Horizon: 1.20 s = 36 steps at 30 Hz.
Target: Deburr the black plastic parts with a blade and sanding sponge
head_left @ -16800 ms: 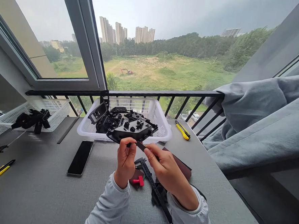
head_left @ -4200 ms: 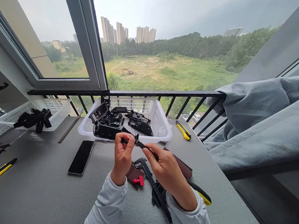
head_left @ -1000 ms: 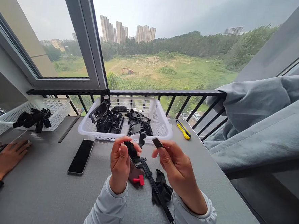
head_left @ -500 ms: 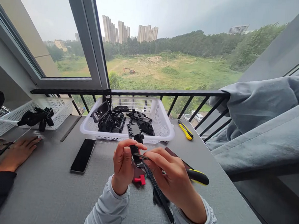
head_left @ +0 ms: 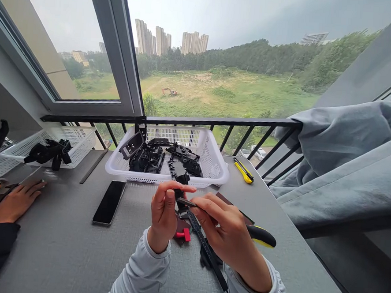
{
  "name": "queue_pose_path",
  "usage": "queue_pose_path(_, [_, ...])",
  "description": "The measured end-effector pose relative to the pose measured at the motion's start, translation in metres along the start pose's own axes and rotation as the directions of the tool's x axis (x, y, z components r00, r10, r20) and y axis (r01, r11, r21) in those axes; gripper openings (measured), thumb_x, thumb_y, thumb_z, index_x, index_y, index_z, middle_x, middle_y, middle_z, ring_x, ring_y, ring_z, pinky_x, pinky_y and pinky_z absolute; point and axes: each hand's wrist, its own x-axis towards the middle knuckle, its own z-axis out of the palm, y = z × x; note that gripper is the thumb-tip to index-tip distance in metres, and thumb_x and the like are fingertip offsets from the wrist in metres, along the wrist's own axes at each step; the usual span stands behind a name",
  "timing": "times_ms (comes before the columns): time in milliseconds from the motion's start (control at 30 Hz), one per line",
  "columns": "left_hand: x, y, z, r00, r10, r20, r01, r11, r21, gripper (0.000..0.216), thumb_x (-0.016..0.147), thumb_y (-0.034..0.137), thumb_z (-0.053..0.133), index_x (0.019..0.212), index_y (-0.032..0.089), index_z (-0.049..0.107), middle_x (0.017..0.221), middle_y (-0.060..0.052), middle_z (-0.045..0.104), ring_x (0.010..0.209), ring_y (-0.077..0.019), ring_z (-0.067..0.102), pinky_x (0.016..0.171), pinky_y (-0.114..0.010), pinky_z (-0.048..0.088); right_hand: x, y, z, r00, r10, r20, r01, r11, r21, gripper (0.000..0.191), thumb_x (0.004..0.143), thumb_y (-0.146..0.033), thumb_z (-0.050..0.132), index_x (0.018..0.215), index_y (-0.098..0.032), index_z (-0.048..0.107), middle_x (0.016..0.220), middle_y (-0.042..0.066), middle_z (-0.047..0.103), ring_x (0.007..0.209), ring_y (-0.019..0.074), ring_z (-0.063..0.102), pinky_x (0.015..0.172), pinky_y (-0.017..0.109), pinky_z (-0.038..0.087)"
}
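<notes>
My left hand (head_left: 164, 215) is closed around a black moulded plastic part (head_left: 178, 172), whose upper end rises above the fingers in front of the basket. In my right hand (head_left: 223, 232) is a slim file (head_left: 186, 202); its grey tip meets or nearly meets the plastic part near my left fingertips. A black and yellow handle (head_left: 262, 236) sticks out behind that hand, in line with the file. Under my hands lie a black caliper (head_left: 205, 246), partly covered, and a small red piece (head_left: 184, 235) on a brown scrap.
A white basket (head_left: 114, 171) with several black plastic parts stands by the railing. A phone (head_left: 109, 203) lies left, a yellow utility knife (head_left: 244, 170) right. At far left, a co-worker's hand (head_left: 16, 202) rests near another white basket (head_left: 83, 146).
The file's tip has shifted slightly along the plastic part, and my right hand has moved a little right. The co-worker's hand has drawn back to the left.
</notes>
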Motion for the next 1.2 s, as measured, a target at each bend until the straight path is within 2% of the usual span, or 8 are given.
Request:
queue_pose_path(233, [0.002,0.0,0.0,1.0,-0.023,0.012,0.024,0.999,-0.022,0.029,0.097,0.043,0.043,0.095,0.021,0.062,0.087,-0.004,0.076,0.06,-0.0114,0.061,0.058,-0.024,0.049,0.0,0.005,-0.001,0.996,0.006,-0.088,-0.003,0.999,0.033,0.016,0.095,-0.015,0.05,0.098,-0.018,0.065,0.071,0.001,0.059,0.05,0.0105,0.05,0.048,0.022,0.039])
queue_pose_path(433, [0.002,0.0,-0.001,1.0,-0.015,-0.006,0.015,1.0,-0.006,0.029,0.095,0.045,0.046,0.094,0.021,0.062,0.086,-0.005,0.075,0.075,-0.0158,0.066,0.072,-0.03,0.052,0.001,0.003,0.0,1.0,-0.014,-0.017,0.014,1.0,0.022,0.016,0.095,-0.017,0.05,0.091,-0.018,0.066,0.066,-0.001,0.054,0.05,0.0109,0.047,0.046,0.022,0.036])
queue_pose_path(533, [0.003,0.001,0.0,0.999,-0.051,0.004,0.051,0.995,-0.09,0.023,0.09,0.044,0.057,0.095,0.021,0.061,0.088,-0.005,0.076,0.063,-0.0128,0.063,0.059,-0.026,0.051,0.002,0.004,-0.002,0.997,0.034,-0.065,-0.03,0.998,0.06,0.015,0.094,-0.015,0.051,0.095,-0.018,0.066,0.07,0.0,0.058,0.053,0.0112,0.051,0.049,0.022,0.04])
queue_pose_path(633, [0.006,0.002,0.002,0.997,-0.078,-0.031,0.073,0.99,-0.118,0.016,0.083,0.032,0.069,0.092,0.022,0.058,0.087,-0.003,0.076,0.051,-0.0083,0.056,0.048,-0.02,0.046,0.003,0.007,-0.004,0.989,0.077,-0.125,-0.064,0.992,0.107,0.014,0.093,-0.015,0.052,0.096,-0.019,0.066,0.075,0.001,0.063,0.06,0.012,0.056,0.055,0.021,0.044])
queue_pose_path(833, [0.011,0.005,0.002,0.988,-0.067,-0.138,0.07,0.997,0.022,0.016,0.082,0.033,0.07,0.084,0.021,0.06,0.077,-0.002,0.076,0.069,-0.0137,0.068,0.07,-0.027,0.051,0.004,0.009,-0.005,0.983,0.151,-0.103,-0.127,0.97,0.206,0.015,0.093,-0.022,0.053,0.092,-0.02,0.068,0.074,0.0,0.065,0.063,0.0128,0.058,0.058,0.022,0.045])
queue_pose_path(900, [0.012,0.005,0.0,0.987,-0.069,-0.144,0.075,0.997,0.034,0.02,0.082,0.037,0.07,0.082,0.02,0.06,0.071,-0.001,0.075,0.069,-0.0143,0.068,0.07,-0.026,0.051,0.004,0.01,-0.004,0.977,0.197,-0.08,-0.176,0.96,0.218,0.016,0.093,-0.025,0.053,0.091,-0.019,0.069,0.071,0.0,0.065,0.061,0.0131,0.057,0.056,0.022,0.045])
queue_pose_path(1067, [0.017,0.004,-0.002,0.96,-0.206,-0.187,0.197,0.978,-0.068,0.028,0.081,0.045,0.068,0.083,0.02,0.055,0.067,0.0,0.073,0.044,-0.0072,0.054,0.043,-0.017,0.04,0.005,0.012,-0.001,0.953,0.301,-0.018,-0.289,0.929,0.229,0.022,0.092,-0.033,0.052,0.087,-0.019,0.069,0.066,0.0,0.062,0.058,0.0133,0.053,0.054,0.023,0.042])
queue_pose_path(1200, [0.02,0.003,-0.001,0.917,-0.357,-0.176,0.337,0.932,-0.137,0.033,0.078,0.043,0.072,0.089,0.021,0.051,0.073,-0.001,0.074,0.054,-0.0094,0.061,0.05,-0.018,0.048,0.008,0.013,0.0,0.937,0.347,0.042,-0.346,0.902,0.258,0.028,0.093,-0.037,0.049,0.084,-0.018,0.067,0.063,0.0,0.059,0.055,0.0121,0.049,0.051,0.022,0.04])
